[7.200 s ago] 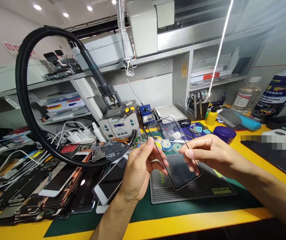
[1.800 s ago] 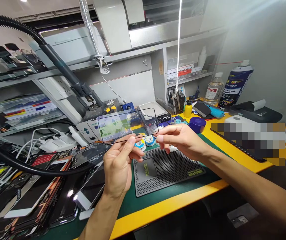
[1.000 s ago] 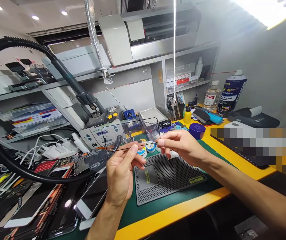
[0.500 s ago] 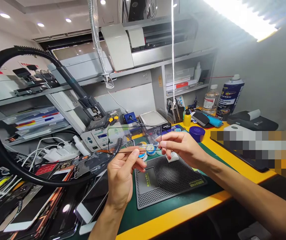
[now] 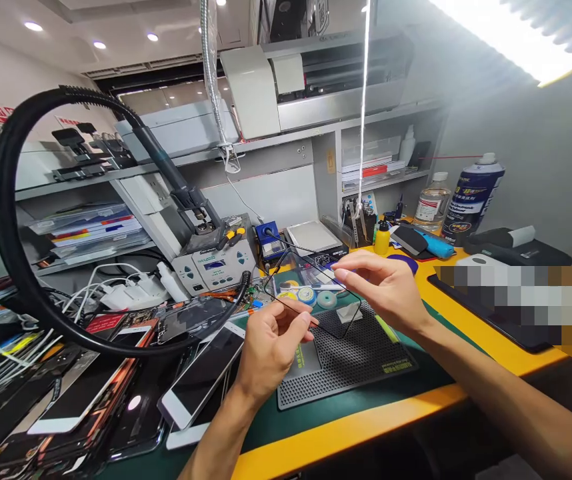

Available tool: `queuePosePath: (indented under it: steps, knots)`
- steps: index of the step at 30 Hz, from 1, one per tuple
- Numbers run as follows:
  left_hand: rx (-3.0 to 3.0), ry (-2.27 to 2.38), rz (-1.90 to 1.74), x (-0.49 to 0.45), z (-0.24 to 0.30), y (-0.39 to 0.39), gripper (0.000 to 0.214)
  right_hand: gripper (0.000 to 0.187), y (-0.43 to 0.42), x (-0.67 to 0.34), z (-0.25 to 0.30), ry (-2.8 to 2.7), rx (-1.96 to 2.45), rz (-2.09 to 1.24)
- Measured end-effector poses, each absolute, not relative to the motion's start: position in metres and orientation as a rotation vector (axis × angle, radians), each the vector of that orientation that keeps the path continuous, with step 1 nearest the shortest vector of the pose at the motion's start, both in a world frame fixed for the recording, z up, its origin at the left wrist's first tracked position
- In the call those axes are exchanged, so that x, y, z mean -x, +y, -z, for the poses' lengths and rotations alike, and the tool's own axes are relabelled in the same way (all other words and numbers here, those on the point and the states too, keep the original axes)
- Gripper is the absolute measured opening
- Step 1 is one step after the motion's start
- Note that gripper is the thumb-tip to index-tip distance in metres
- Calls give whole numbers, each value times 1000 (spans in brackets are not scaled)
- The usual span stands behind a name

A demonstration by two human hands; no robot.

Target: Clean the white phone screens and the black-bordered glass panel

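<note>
A thin clear phone glass panel with a narrow black border [image 5: 336, 313] is held tilted in the air. My left hand [image 5: 276, 347] pinches its lower left edge between thumb and fingers. At the upper right edge, my right hand [image 5: 389, 290] grips it with thumb and fingertips. Beneath the panel lies a grey perforated silicone mat [image 5: 356, 363], with a small white piece of paper or tape [image 5: 349, 313] on it. Small round spools [image 5: 307, 297] show just behind the panel.
Phones [image 5: 201, 377] and parts crowd the left side. A soldering station [image 5: 219, 267] stands behind, and a black hose [image 5: 3, 220] loops at the left. On the right are a spray can [image 5: 471, 200], a clear bottle [image 5: 431, 203] and a yellow bottle [image 5: 382, 238].
The panel has turned from nearly upright and facing me to a slanted angle, its right end lower. Both hands still grip it. The camera view has shifted a little left.
</note>
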State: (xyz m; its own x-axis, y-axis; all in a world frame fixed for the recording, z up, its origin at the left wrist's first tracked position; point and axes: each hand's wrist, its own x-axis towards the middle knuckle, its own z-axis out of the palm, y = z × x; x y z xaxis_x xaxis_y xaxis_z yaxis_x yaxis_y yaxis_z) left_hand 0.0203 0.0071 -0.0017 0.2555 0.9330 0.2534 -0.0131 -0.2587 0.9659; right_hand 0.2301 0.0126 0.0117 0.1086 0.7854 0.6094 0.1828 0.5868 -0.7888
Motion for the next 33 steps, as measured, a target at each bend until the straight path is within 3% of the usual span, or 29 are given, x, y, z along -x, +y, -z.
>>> queuePosePath:
  steps: [6,17,33]
  knots:
    - [-1586,903,-1147,-18,-1,8,22,10,13,-227,-7,-1526,909,-323]
    - [-1559,932,-1191,-21,0,14,30,26,15,-223,-8,-1293,1008,-861]
    - [-1623,967,-1214,-20,5,17,29,29,15,-223,-3,-1237,1012,-1020]
